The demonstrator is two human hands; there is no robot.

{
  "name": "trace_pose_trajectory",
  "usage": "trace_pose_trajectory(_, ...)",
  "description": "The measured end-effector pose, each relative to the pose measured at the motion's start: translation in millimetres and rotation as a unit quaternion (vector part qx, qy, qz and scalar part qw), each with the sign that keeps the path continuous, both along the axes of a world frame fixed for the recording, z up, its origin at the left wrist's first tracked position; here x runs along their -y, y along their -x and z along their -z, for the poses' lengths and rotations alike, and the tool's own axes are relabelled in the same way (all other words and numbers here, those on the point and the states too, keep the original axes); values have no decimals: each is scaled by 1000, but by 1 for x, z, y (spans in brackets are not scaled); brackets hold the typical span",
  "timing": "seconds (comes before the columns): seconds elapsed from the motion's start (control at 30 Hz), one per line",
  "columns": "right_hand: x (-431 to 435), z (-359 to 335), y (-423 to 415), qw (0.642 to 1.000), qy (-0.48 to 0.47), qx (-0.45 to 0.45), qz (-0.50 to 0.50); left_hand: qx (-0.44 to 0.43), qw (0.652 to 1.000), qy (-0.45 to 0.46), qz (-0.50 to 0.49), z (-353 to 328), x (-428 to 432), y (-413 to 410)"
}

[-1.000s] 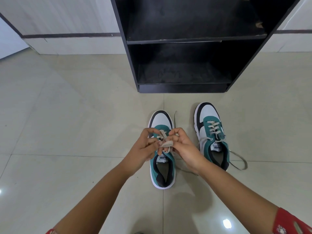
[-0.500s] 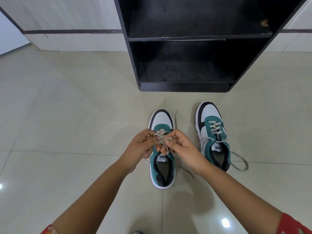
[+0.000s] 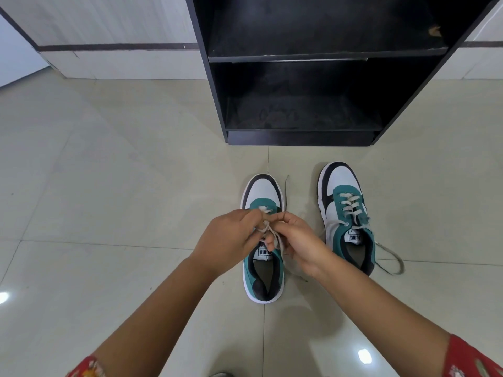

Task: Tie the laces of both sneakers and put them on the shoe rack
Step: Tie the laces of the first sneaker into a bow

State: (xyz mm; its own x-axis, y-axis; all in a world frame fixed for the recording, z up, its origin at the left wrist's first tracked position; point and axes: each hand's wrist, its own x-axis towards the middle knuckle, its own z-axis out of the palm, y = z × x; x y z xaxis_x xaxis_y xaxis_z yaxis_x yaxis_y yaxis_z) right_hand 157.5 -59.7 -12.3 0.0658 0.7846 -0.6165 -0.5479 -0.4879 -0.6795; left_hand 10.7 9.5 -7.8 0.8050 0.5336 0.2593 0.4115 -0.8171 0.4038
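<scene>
Evidently the knot on the left sneaker [image 3: 262, 240] was mid-tie: both hands met over its tongue, each pinching lace. The left hand [image 3: 231, 238] was closed narrow on a strand of the lace [image 3: 268, 231] near the top eyelets, and the right hand [image 3: 295, 240] was curled around another strand, fingers bent inward; which end each held could not be told, since the fingers hid the crossing. One loose tail lay on the floor [image 3: 109, 186] beside the toe.

To do this step well, I judged the hands needed even tension on both strands, pulling outward and level so the knot seated flat on the tongue and did not twist. The shoe stood free on smooth tile and would likely slide or tip if pulled upward, so a low, sideways draw seemed wiser. Loops should be kept generous enough not to slip out when tightened.

The right sneaker [image 3: 345, 216] stood just beside it, laces untied, one trailing in a loop across the tile. The rack [image 3: 299, 137] stood near, ahead of both toes, its lower shelf bare.
</scene>
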Motion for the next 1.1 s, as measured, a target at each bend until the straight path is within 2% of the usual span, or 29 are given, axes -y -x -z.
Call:
trace_pose_trajectory(0.07,3,1,-1,999,-1,-39,13,-24,1000,-2,-11,0,0,0)
trace_pose_trajectory(0.1,5,1,-2,999,-9,-42,12,-33,998,36,-44,-1,2,-1)
trace_pose_trajectory(0.13,6,1,-3,999,-19,-27,3,-36,987,122,-100,-4,3,-3)
trace_pose_trajectory(0.17,8,2,-4,999,-32,5,-11,-22,955,245,-168,-7,3,-6)
trace_pose_trajectory(0.23,12,1,-2,987,-69,134,-55,8,821,511,-254,-12,-2,-10)
trace_pose_trajectory(0.27,16,1,0,970,-86,215,-80,13,759,593,-268,-14,-4,-10)
trace_pose_trajectory(0.3,20,0,3,947,-99,289,-102,17,719,637,-279,-17,-5,-9)
trace_pose_trajectory(0.33,24,1,5,922,-107,352,-117,26,698,655,-289,-17,-5,-8)
trace_pose_trajectory(0.4,29,4,8,877,-125,445,-130,47,682,660,-311,-18,-4,-7)
trace_pose_trajectory(0.47,31,7,10,832,-136,521,-134,50,690,650,-315,-18,-1,-8)
trace_pose_trajectory(0.53,30,9,7,823,-133,535,-133,53,698,641,-316,-19,1,-8)
trace_pose_trajectory(0.6,31,8,3,856,-112,493,-107,76,694,635,-330,-19,0,-5)
trace_pose_trajectory(0.7,34,6,-1,933,-23,358,-19,114,672,633,-368,-13,-3,5)
trace_pose_trajectory(0.73,35,5,-1,957,6,290,16,126,644,650,-383,-9,-2,9)
trace_pose_trajectory(0.8,36,7,-1,992,32,86,91,169,544,722,-393,-1,2,15)
trace_pose_trajectory(0.87,38,7,-2,978,15,-128,165,221,444,773,-396,6,8,17)
trace_pose_trajectory(0.9,40,7,-3,965,10,-181,189,237,420,778,-403,10,10,18)
trace_pose_trajectory(0.97,41,10,-6,961,24,-189,202,251,415,765,-424,15,10,20)
trace_pose_trajectory(1.1,39,6,-10,985,69,-39,156,244,473,715,-453,22,7,21)
